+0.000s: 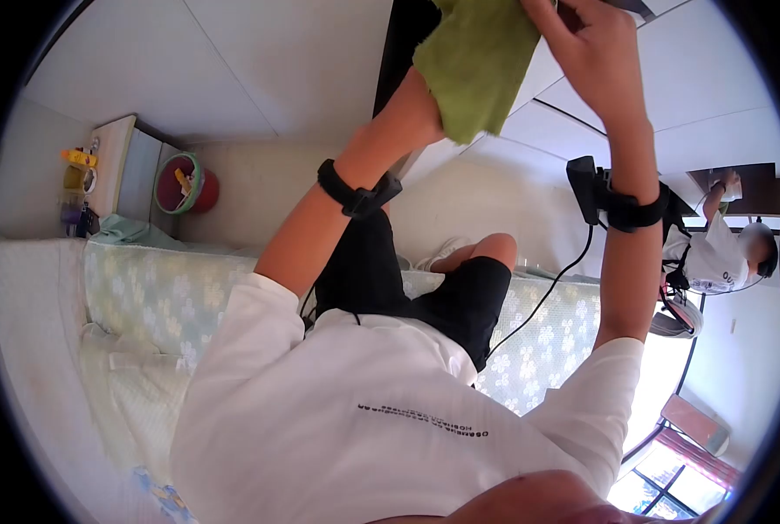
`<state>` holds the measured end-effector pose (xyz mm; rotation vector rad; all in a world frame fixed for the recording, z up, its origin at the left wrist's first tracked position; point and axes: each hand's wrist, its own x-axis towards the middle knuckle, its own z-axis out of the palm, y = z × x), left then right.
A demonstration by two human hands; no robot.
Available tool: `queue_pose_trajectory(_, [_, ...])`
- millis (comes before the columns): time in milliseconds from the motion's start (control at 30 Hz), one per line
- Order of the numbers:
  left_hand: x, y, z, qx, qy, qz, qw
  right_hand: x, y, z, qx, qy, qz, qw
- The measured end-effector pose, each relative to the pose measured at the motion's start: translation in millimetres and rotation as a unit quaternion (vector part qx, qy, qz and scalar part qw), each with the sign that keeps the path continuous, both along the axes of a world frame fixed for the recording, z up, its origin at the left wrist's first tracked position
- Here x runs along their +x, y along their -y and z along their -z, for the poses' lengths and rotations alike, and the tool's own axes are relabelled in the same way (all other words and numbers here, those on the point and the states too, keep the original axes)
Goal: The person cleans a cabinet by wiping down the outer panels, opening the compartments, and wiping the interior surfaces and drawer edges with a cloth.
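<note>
A green cloth (477, 65) with ragged edges hangs at the top of the view, over a white panelled surface. My left hand is hidden beneath or behind it; only the bare wrist (420, 109) shows, running under the cloth. My right hand (595, 48) is at the cloth's upper right edge, with curled fingers and the thumb against the fabric. The fingertips are partly cut off by the frame. Black straps with small boxes circle both forearms, the left strap (355, 190) and the right strap (617, 196). A black cable (551, 288) runs down from the right one.
A red bin (199, 190) with a green rim stands left, beside a cabinet (115, 166) with bottles nearby. A flowered cover (176, 288) lies behind my legs. At far right another person (717, 253) in a white shirt raises an arm towards a dark panel (756, 181).
</note>
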<state>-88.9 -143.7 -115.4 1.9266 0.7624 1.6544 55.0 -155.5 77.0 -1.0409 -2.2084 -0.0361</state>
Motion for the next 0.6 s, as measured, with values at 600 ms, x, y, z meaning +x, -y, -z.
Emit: queue_pose_trajectory(600, [5,16,-27,-0.050,-0.121,-0.088,0.987,33,-119,-12,-0.217,-0.405,0.285,0.841])
